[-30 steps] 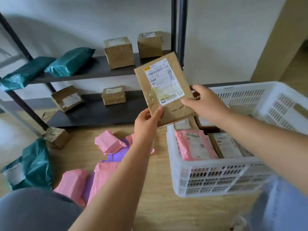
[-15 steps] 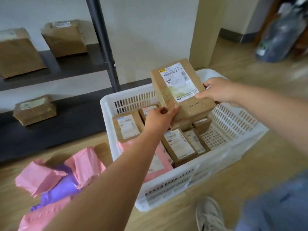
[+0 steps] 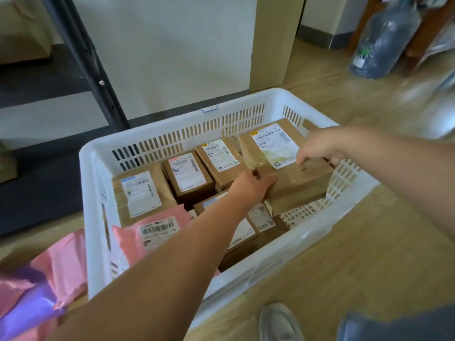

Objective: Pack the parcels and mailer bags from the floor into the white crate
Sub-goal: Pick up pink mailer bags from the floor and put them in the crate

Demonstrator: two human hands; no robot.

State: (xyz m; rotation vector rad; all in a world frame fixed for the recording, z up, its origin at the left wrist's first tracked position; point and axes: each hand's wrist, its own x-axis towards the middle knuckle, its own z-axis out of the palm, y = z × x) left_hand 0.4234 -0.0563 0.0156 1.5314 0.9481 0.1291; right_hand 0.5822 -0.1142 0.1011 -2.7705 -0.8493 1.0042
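Box (image 3: 295,183): brown paper, rectangular, one held.
Left hand (image 3: 251,185), right hand (image 3: 317,148): fingers curled round it.
Crate (image 3: 172,124): white slotted plastic.

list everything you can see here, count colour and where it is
crate: one, white, on the wooden floor
held parcel: one, brown, at the crate's right end
other parcels: at least five, brown, inside the crate
bagged mailer: one, pink, crate's near left corner
floor mailers: a few, pink, left of the crate
purple mailer: one, among the pink ones
rack: one, black, back left
big bottle: one, bluish, far right
shoe: one, pale grey, near the crate
left hand: grips the held parcel's near corner
right hand: grips its right side
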